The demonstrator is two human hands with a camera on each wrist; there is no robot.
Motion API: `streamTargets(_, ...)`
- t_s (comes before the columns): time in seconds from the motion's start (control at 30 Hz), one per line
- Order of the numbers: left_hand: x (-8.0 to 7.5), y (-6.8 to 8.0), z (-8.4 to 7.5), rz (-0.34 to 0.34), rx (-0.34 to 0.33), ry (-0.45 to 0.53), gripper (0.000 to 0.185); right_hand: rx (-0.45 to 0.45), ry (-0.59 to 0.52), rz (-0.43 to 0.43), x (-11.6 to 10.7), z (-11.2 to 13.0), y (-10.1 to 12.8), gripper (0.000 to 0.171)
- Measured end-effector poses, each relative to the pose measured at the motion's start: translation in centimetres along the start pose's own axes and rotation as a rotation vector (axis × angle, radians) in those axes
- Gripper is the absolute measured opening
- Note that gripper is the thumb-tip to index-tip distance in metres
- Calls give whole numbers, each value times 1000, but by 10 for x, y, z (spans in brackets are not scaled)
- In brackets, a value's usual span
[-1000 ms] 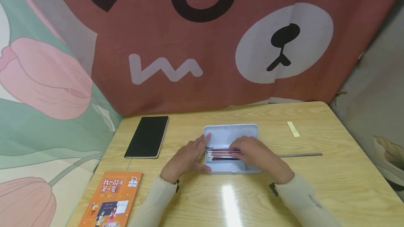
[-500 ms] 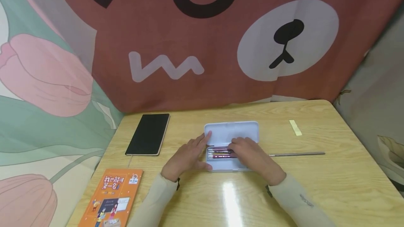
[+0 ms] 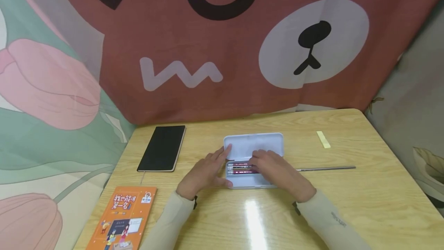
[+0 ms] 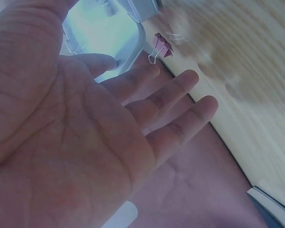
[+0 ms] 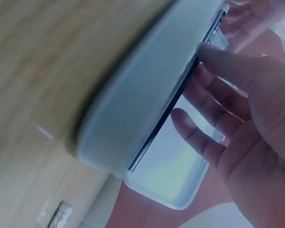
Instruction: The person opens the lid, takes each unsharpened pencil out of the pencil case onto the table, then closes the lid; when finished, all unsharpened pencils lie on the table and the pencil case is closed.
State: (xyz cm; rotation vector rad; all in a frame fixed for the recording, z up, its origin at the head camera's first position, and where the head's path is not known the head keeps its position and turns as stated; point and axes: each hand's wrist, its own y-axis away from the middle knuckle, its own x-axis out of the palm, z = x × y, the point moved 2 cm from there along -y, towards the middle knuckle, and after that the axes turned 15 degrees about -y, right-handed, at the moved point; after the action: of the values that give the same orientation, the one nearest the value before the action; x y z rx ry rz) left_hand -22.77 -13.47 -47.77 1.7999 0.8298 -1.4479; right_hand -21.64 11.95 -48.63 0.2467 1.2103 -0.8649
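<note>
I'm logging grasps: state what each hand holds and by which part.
Nothing is gripped. The left hand rests open-fingered against the left end of the pencil case; the right hand lies with straight fingers on the pencils inside.

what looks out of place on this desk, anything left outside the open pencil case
One thing stands out: a thin metal rod lies alone on the table, to the right of the open pencil case, while the pencils sit inside under the right hand. A small yellow strip also lies loose farther back.
</note>
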Motion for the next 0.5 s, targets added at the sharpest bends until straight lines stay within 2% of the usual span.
streamTargets(0.2, 0, 0, -1, 1, -2, 10, 124, -1, -205, -41, -20, -6, 11, 19)
streamTargets(0.4, 0, 1, 0, -1, 16, 12, 125, -20, -264, -104, -46, -30, 42, 25)
streamTargets(0.5, 1, 1, 1, 5, 15, 20, 126, 2, -298, -151, -60, -46, 61, 28)
